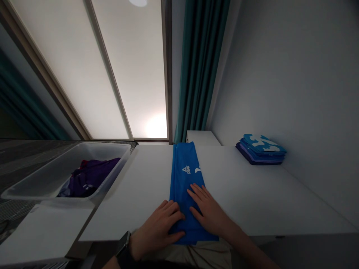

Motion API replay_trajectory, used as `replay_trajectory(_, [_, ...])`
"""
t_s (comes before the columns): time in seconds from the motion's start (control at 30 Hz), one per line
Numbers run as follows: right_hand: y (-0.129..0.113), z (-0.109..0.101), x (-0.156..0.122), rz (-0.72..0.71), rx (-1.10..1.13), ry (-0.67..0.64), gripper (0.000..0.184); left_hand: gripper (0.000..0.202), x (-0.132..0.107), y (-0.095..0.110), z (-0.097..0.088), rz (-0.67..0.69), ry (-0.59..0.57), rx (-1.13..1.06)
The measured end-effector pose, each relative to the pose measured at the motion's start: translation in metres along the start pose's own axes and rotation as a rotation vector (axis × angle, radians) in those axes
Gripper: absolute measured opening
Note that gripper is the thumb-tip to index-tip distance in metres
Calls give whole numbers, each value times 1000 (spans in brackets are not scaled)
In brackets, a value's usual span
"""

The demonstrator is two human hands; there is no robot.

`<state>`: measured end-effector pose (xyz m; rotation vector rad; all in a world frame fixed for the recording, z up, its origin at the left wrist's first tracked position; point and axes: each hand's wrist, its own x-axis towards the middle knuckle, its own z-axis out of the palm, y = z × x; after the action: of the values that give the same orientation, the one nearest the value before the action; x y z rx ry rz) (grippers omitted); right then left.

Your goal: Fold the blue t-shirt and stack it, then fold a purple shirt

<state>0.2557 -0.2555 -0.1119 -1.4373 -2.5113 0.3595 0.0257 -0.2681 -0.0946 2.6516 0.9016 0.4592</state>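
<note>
A blue shirt (186,190) with a white logo lies folded into a long strip on the white table (151,179), running away from me. Its near end hangs at the table's front edge. My left hand (162,226), a dark watch on its wrist, rests over the strip's left edge with fingers slightly bent and the thumb apart. On the right side of the strip, my right hand (207,211) lies flat with its fingers stretched out. Both hands touch the fabric without gripping it.
To the right, against the wall, sits a stack of folded clothes (260,149) in blue and purple. A translucent plastic bin (50,190) on the left holds loose purple clothing (92,175). Teal curtains (198,74) hang behind, beside a bright frosted panel (134,74).
</note>
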Motion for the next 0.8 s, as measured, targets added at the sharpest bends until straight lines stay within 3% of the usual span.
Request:
replay_trajectory(0.17, [2, -2, -17, -79, 14, 10, 57, 12, 5, 4, -5, 91, -51, 162])
replay_trajectory(0.3, [3, -4, -18, -120, 38, 26, 62, 7, 3, 7, -5, 149, -13, 247])
replay_trajectory(0.53, [3, -8, -25, -175, 46, 22, 58, 7, -9, 3, 0, 121, 64, 166])
replay_trajectory(0.8, [-11, -9, -46, -250, -51, 67, 54, 14, -10, 5, -8, 126, 59, 27])
